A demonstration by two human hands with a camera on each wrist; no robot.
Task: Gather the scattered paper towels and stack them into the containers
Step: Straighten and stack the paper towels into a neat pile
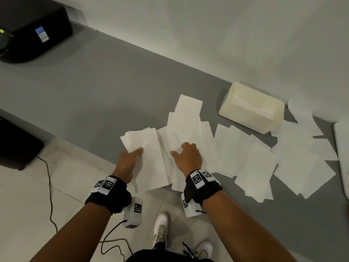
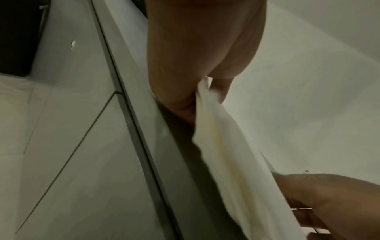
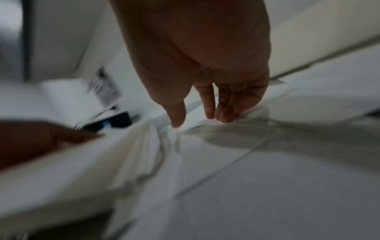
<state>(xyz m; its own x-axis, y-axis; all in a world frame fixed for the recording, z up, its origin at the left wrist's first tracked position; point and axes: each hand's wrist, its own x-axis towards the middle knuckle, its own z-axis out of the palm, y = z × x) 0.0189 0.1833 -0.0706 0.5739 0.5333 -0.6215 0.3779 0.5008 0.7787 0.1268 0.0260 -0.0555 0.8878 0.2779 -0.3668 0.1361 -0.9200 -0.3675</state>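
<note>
White paper towels (image 1: 245,154) lie scattered and overlapping across a grey table (image 1: 105,95). My left hand (image 1: 130,157) pinches a gathered stack of towels (image 1: 145,148) at its near-left edge; the left wrist view shows the stack (image 2: 222,146) clamped between thumb and fingers. To its right, my right hand (image 1: 187,154) hovers over the loose towels with fingers pointing down, fingertips (image 3: 224,116) touching a sheet (image 3: 236,129), gripping nothing. A cream rectangular container (image 1: 251,108) stands at the back right with some towels inside.
A black printer (image 1: 34,29) sits at the table's far left. Another white container's edge (image 1: 341,148) shows at the right border. A dark box (image 1: 17,144) and a cable (image 1: 49,186) are on the tiled floor at left, my shoes (image 1: 160,227) below.
</note>
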